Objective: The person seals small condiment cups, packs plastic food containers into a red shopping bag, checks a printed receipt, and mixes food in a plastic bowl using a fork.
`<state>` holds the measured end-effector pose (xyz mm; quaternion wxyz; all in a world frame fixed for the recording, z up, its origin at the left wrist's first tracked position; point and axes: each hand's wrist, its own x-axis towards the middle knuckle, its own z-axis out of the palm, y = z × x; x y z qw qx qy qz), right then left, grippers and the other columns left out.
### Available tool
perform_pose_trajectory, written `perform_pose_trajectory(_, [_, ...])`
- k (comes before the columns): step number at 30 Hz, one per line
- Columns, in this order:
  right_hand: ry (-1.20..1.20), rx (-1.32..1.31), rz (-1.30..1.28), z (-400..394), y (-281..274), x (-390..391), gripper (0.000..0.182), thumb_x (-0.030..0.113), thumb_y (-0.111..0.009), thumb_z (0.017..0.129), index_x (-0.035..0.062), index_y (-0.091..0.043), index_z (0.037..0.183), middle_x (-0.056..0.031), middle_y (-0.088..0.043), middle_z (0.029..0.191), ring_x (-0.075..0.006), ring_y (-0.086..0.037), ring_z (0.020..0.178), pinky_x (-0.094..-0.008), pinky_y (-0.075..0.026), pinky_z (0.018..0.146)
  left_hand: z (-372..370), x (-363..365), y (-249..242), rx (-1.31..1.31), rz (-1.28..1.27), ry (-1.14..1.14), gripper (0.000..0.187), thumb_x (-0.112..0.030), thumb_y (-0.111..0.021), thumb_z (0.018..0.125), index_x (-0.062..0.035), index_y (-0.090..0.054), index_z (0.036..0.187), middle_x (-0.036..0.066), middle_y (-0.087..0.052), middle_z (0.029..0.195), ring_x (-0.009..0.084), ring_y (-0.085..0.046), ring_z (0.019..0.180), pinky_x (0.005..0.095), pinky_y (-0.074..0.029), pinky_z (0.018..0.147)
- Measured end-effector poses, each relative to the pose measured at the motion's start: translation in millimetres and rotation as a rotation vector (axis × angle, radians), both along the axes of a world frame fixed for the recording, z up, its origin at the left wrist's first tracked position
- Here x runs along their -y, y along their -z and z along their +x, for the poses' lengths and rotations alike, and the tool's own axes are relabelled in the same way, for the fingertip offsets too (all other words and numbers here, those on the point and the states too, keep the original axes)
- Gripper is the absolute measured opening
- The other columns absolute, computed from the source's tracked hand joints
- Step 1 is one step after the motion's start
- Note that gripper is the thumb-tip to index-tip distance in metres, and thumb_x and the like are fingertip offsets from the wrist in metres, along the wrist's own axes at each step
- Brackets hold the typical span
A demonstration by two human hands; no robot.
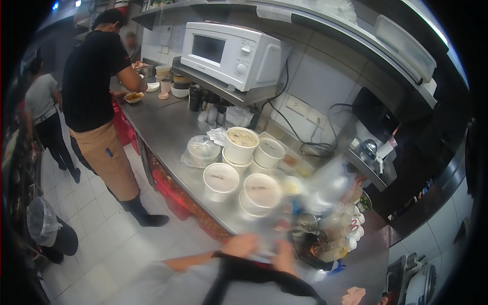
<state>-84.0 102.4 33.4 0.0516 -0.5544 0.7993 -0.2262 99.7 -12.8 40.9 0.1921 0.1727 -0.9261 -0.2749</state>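
My left hand and my right hand are close together at the steel counter's front edge, both smeared by motion. A pale, blurred thing shows between them; I cannot tell what it is or how the fingers sit on it. Just beyond are white lidded tubs with handwriting on their lids: one tub at the left, another stacked tub nearer my hands. Behind these stands a taller stack topped by an open-looking tub. To the right of my hands is a group of sauce bottles.
A white microwave sits on a shelf above the counter. A bagged container lies left of the tubs. A person in black works at the counter's far end, near a bowl of food. A bin stands on the floor.
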Motion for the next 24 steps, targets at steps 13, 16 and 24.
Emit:
perform_pose_trajectory(13, [-0.431, -0.028, 0.192, 26.5, -18.3, 26.4, 0.028, 0.008, -0.059, 0.075, 0.0051, -0.061, 0.103, -0.0187, -0.061, 0.097, -0.0368, -0.058, 0.093, -0.0423, -0.048, 0.080, -23.9, 22.9, 25.9, 0.074, 0.036, -0.011, 0.035, 0.003, -0.056, 0.070, 0.0000, -0.062, 0.104, 0.017, -0.057, 0.099, 0.0371, -0.057, 0.093, 0.0418, -0.047, 0.080])
perform_pose_trajectory(16, [-0.331, -0.028, -0.101, 6.3, -26.7, 22.0, 0.037, 0.009, -0.062, 0.075, 0.0062, -0.058, 0.112, -0.0203, -0.056, 0.112, -0.0383, -0.053, 0.103, -0.0437, -0.044, 0.088, -5.1, 29.7, 15.1, -0.028, 0.035, -0.039, 0.037, 0.004, -0.057, 0.067, 0.0000, -0.062, 0.103, 0.016, -0.058, 0.101, 0.0370, -0.057, 0.094, 0.0416, -0.046, 0.081])
perform_pose_trajectory(24, [-0.085, -0.206, -0.164, -38.1, 4.7, 36.5, 0.073, 0.011, -0.066, 0.069, 0.0160, -0.039, 0.137, -0.0237, -0.038, 0.133, -0.0434, -0.039, 0.121, -0.0490, -0.035, 0.100, 36.8, 37.2, -19.7, -0.001, 0.072, -0.250, 0.045, 0.001, -0.060, 0.065, -0.0050, -0.061, 0.109, 0.012, -0.055, 0.111, 0.0337, -0.055, 0.102, 0.0390, -0.046, 0.086])
